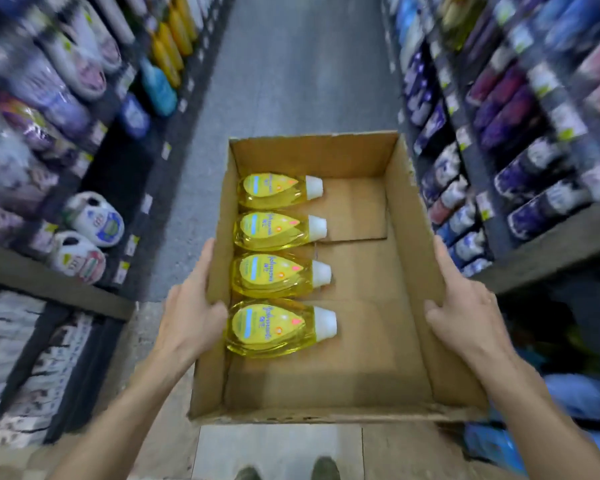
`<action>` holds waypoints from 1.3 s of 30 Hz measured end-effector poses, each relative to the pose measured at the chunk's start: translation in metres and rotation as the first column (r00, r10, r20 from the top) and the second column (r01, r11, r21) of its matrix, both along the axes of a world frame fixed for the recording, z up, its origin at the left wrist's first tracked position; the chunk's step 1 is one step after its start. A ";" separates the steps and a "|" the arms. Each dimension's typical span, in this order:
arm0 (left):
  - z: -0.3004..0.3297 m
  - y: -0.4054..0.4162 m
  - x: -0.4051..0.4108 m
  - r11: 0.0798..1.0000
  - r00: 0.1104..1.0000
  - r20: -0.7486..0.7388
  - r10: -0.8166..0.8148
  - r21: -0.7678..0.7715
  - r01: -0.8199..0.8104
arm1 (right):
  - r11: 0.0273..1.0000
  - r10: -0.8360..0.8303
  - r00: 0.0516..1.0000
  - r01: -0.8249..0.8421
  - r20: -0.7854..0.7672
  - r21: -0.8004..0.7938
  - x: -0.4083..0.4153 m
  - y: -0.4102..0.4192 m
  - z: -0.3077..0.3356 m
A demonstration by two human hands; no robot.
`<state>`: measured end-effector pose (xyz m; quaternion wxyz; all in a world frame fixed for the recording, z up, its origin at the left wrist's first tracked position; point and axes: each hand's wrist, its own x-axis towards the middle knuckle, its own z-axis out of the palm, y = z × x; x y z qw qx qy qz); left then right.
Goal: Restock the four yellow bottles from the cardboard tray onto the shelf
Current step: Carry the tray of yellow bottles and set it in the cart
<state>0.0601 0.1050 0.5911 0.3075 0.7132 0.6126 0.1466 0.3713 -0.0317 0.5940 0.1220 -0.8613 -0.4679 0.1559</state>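
I carry a shallow cardboard tray (pixel 409 258) in front of me over an aisle floor. Several yellow bottles with white caps lie on their sides in a column along its left half, caps pointing right: the farthest bottle (pixel 274 190), one below it (pixel 274 231), another (pixel 276 274), and the nearest bottle (pixel 278 328). My left hand (pixel 193 308) grips the tray's left wall, thumb inside next to the nearest bottle. My right hand (pixel 465 303) grips the right wall, thumb inside.
Shelves line both sides of the aisle. The left shelves (pixel 66 278) hold white and purple packs and, farther up, yellow-orange bottles (pixel 170 46). The right shelves (pixel 534 251) hold dark purple and blue packs. The grey floor (pixel 291 71) runs ahead; shoe tips (pixel 288 471) show below.
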 end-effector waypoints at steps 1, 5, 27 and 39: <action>0.034 0.006 0.008 1.000 1.000 0.030 -0.007 0.016 0.006 | 1.000 -0.007 1.000 0.007 0.009 0.012 0.007 0.004 0.036; 0.130 0.020 0.032 0.996 0.999 0.044 -0.028 0.085 0.024 | 0.999 -0.006 1.000 0.006 0.008 0.048 0.026 0.014 0.131; 0.267 0.331 0.180 0.979 0.991 0.054 -0.120 0.174 0.109 | 0.978 -0.094 0.992 0.075 0.087 0.195 0.167 0.298 0.260; 0.276 0.597 0.328 0.972 0.989 0.020 -0.144 0.191 0.137 | 0.969 -0.085 0.990 0.057 0.110 0.239 0.313 0.563 0.267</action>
